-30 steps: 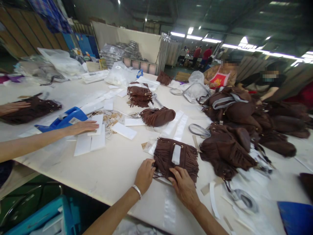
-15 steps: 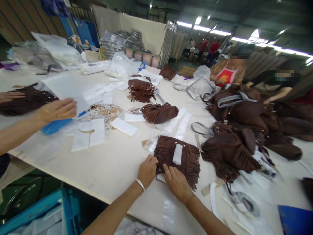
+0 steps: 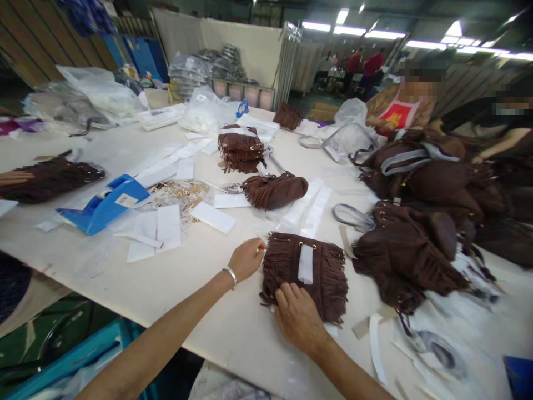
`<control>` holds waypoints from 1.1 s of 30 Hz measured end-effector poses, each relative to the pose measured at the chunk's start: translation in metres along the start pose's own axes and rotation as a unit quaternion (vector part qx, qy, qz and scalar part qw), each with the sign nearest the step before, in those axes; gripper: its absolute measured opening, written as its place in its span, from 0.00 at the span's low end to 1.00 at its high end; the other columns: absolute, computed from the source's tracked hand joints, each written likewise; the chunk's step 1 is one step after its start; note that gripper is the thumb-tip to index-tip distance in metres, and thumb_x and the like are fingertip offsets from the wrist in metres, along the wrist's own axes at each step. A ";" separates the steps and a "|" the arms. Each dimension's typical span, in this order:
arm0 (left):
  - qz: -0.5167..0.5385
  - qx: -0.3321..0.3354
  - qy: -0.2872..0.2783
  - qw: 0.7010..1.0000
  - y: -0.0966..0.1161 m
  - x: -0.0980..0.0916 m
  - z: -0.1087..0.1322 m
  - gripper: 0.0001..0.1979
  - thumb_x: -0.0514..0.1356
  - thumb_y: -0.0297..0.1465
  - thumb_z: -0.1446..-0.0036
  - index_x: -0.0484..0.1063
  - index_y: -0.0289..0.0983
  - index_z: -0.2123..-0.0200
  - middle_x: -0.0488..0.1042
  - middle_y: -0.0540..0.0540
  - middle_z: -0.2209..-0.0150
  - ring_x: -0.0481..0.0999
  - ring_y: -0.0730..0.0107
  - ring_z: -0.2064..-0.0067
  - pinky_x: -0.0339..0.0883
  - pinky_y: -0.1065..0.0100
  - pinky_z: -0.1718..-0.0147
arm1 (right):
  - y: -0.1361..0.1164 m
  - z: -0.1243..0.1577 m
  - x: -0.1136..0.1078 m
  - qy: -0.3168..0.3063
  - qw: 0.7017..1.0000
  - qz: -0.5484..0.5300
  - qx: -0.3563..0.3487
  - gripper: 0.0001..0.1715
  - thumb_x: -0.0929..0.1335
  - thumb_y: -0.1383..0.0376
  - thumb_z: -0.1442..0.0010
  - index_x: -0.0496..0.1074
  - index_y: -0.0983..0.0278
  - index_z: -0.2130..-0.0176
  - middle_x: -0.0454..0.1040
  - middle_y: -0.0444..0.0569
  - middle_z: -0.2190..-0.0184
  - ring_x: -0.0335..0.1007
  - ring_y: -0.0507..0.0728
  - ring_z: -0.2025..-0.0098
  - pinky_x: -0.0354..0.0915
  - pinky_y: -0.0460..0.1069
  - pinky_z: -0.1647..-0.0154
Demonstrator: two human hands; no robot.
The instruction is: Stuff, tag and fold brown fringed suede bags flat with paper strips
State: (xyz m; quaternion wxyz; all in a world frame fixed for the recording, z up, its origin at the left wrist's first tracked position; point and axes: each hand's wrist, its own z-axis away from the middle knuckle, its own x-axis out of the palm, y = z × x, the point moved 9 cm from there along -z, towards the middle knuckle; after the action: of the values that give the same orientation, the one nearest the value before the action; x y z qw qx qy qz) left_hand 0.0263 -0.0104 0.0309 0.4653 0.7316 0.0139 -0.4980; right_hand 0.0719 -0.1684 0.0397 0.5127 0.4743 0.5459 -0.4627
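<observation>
A dark brown fringed bag (image 3: 287, 266) lies flat on the table in front of me, with gold eyelets along its top and a white wrapped strip (image 3: 305, 264) across its middle. My left hand (image 3: 247, 258), with a silver bracelet on its wrist, is closed beside the bag's upper left edge. Its fingertips are at the fringe, and what they pinch cannot be made out. At the bag's lower edge, my right hand (image 3: 300, 314) has curled fingers over the brown material, its thumb low at the rim.
Brown bags (image 3: 408, 244) are heaped on the right. A blue tape dispenser (image 3: 104, 203), white cards (image 3: 169, 226) and a pile of strings (image 3: 179, 194) lie to the left. Ahead is another fringed bag (image 3: 277, 191). Co-workers stand across the table; another's hand (image 3: 14, 176) is at far left.
My left hand has moved up from the bag's lower left corner to its upper left edge. The left co-worker's hand with a white sheet has withdrawn, uncovering the blue tape dispenser.
</observation>
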 end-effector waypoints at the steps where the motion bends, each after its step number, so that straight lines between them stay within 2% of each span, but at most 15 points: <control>1: -0.006 0.005 0.007 1.000 0.002 0.000 -0.012 0.13 0.50 0.27 0.39 0.68 0.40 0.53 0.73 0.46 0.53 0.72 0.65 0.52 0.66 0.63 0.52 | 0.000 -0.004 0.000 -0.005 1.000 0.004 0.017 0.08 0.67 0.62 0.41 0.66 0.63 0.62 0.66 0.51 0.64 0.61 0.61 0.60 0.57 0.55 0.62; 3: -0.012 0.019 0.005 1.000 0.007 0.007 -0.033 0.18 0.50 0.28 0.38 0.63 0.41 0.45 0.66 0.45 0.44 0.69 0.65 0.45 0.63 0.63 0.46 | 0.000 -0.012 0.001 -0.010 0.999 0.026 0.036 0.13 0.68 0.61 0.40 0.65 0.64 0.56 0.66 0.51 0.64 0.61 0.60 0.61 0.57 0.54 0.64; 6: -0.016 0.031 -0.024 0.999 0.008 0.025 -0.055 0.20 0.53 0.30 0.39 0.62 0.42 0.43 0.64 0.45 0.42 0.69 0.63 0.46 0.62 0.63 0.45 | -0.003 -0.021 0.004 -0.008 0.997 0.068 0.029 0.21 0.67 0.66 0.39 0.60 0.65 0.47 0.67 0.51 0.64 0.62 0.60 0.63 0.56 0.53 0.67; 11: -0.006 0.029 -0.068 0.997 -0.009 0.040 -0.073 0.19 0.57 0.35 0.40 0.66 0.44 0.45 0.66 0.47 0.47 0.72 0.63 0.50 0.64 0.63 0.47 | -0.009 -0.026 0.008 -0.009 0.998 0.069 0.002 0.07 0.64 0.71 0.38 0.64 0.63 0.58 0.67 0.49 0.65 0.62 0.60 0.63 0.57 0.54 0.66; 13: 0.000 0.038 -0.083 0.996 -0.011 0.041 -0.077 0.19 0.57 0.36 0.41 0.67 0.45 0.46 0.66 0.48 0.49 0.72 0.65 0.51 0.64 0.65 0.47 | -0.008 -0.028 0.010 -0.006 0.998 0.066 0.005 0.06 0.64 0.72 0.39 0.63 0.62 0.61 0.67 0.49 0.66 0.63 0.61 0.64 0.58 0.54 0.66; 17: -0.010 0.074 -0.101 0.992 0.001 0.040 -0.079 0.17 0.58 0.38 0.41 0.69 0.47 0.48 0.67 0.50 0.50 0.73 0.70 0.53 0.65 0.71 0.50 | -0.005 -0.031 0.014 0.015 0.996 0.079 0.025 0.13 0.65 0.76 0.44 0.62 0.62 0.61 0.67 0.49 0.68 0.64 0.62 0.66 0.58 0.54 0.70; 20: -0.044 0.092 -0.095 0.990 0.010 0.038 -0.081 0.14 0.58 0.39 0.41 0.71 0.46 0.51 0.69 0.51 0.52 0.74 0.70 0.54 0.67 0.71 0.54 | -0.007 -0.034 0.020 0.056 0.995 0.084 0.004 0.19 0.66 0.78 0.49 0.61 0.62 0.60 0.68 0.47 0.69 0.64 0.61 0.68 0.58 0.53 0.72; 23: -0.079 0.090 -0.082 0.989 0.014 0.038 -0.084 0.12 0.57 0.39 0.39 0.70 0.45 0.54 0.70 0.51 0.53 0.75 0.69 0.57 0.68 0.70 0.56 | -0.009 -0.034 0.023 0.090 0.992 0.078 -0.030 0.19 0.67 0.78 0.51 0.61 0.62 0.61 0.68 0.46 0.71 0.64 0.60 0.70 0.57 0.53 0.73; 27: -0.110 0.059 -0.078 0.989 0.014 0.042 -0.085 0.11 0.51 0.38 0.36 0.69 0.42 0.55 0.70 0.48 0.54 0.75 0.67 0.59 0.68 0.67 0.60 | -0.009 -0.025 0.017 0.080 0.992 0.043 -0.084 0.16 0.67 0.76 0.47 0.63 0.63 0.60 0.69 0.47 0.69 0.64 0.59 0.68 0.57 0.52 0.70; 33: -0.131 0.022 -0.091 0.987 0.003 0.055 -0.088 0.13 0.47 0.39 0.34 0.67 0.42 0.53 0.68 0.46 0.51 0.74 0.65 0.56 0.65 0.66 0.59 | -0.005 -0.010 0.010 0.053 0.985 0.007 -0.165 0.07 0.64 0.70 0.37 0.65 0.66 0.56 0.69 0.48 0.67 0.63 0.57 0.66 0.55 0.53 0.68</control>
State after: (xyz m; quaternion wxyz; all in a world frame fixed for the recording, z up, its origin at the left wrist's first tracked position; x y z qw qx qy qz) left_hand 0.1186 0.0246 -0.0021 0.3792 0.6850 0.0563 -0.6195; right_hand 0.0654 -0.1584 0.0298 0.5573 0.4105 0.6383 -0.3369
